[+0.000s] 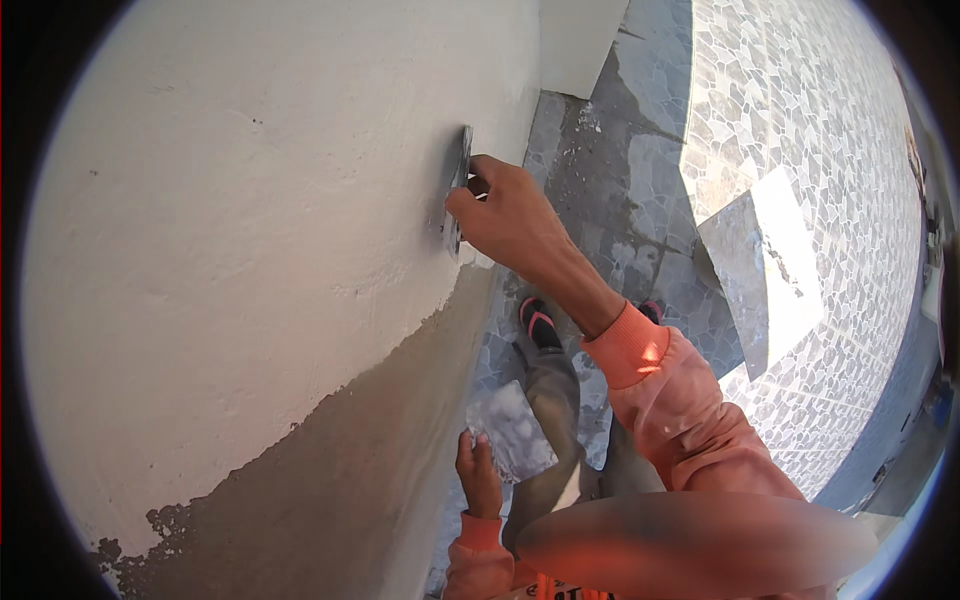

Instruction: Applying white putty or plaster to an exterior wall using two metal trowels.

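My right hand (505, 210) is closed around the grip of a plastering trowel (460, 185), whose thin metal blade stands edge-on against the wall (250, 200). Pale plaster covers the upper wall and ends in a ragged edge. Below that edge the wall surface is bare and brown-grey (330, 470). Lower down, close to my body, my left hand (480, 475) grips a square plaster hawk (510, 432) by its side. White smears coat the hawk's face. The underside of the hawk and part of the left fingers are hidden.
Stone-patterned floor tiles (850, 190) stretch to the right, half sunlit and half shaded. A flat board (765, 270) with white smears lies on them. White splashes mark the floor along the wall. My sandalled foot (540, 322) stands near the wall's base.
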### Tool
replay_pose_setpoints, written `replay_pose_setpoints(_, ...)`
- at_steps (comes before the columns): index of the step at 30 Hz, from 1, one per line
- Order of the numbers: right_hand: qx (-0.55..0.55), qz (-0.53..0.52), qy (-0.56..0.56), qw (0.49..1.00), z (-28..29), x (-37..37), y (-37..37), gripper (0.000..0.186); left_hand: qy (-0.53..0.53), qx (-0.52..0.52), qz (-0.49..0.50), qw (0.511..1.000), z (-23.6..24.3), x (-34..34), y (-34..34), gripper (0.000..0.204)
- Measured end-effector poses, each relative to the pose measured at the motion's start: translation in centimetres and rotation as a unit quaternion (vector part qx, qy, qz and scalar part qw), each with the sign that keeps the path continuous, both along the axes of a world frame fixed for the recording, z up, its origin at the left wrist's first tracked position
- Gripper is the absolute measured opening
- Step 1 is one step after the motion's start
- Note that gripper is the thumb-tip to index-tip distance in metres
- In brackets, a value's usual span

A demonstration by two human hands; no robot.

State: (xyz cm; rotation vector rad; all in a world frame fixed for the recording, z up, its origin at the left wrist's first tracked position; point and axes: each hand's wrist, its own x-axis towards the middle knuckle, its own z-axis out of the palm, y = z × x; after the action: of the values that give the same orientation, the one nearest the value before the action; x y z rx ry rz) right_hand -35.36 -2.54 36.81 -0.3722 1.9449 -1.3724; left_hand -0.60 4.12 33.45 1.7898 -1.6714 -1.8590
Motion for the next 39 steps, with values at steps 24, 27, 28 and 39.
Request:
replay_pose_setpoints(24, 0.044, -0.020, -0.138, 0.989, -9.8, 6.2, 2.1, 0.035, -0.027, -0.028, -0.010, 0.999, 0.6, -0.5, -1.1, 0.023)
replay_pose_setpoints(27, -0.033, -0.044, -0.102, 0.993, -4.7, 6.5, 2.7, 0.040, -0.028, -0.007, -0.019, 0.999, 0.6, -1.7, -0.7, 0.023)
replay_pose_setpoints(28, -0.073, -0.046, -0.110, 0.990, -2.8, 6.8, 2.8, 0.041, -0.042, 0.002, -0.024, 0.999, 0.6, -1.9, -0.7, 0.024)
replay_pose_setpoints(39, -0.086, -0.094, -0.104, 0.986, -0.6, 6.8, 7.8, 0.017, -0.087, -0.007, -0.082, 0.993, 2.2, -2.7, -0.6, 0.026)
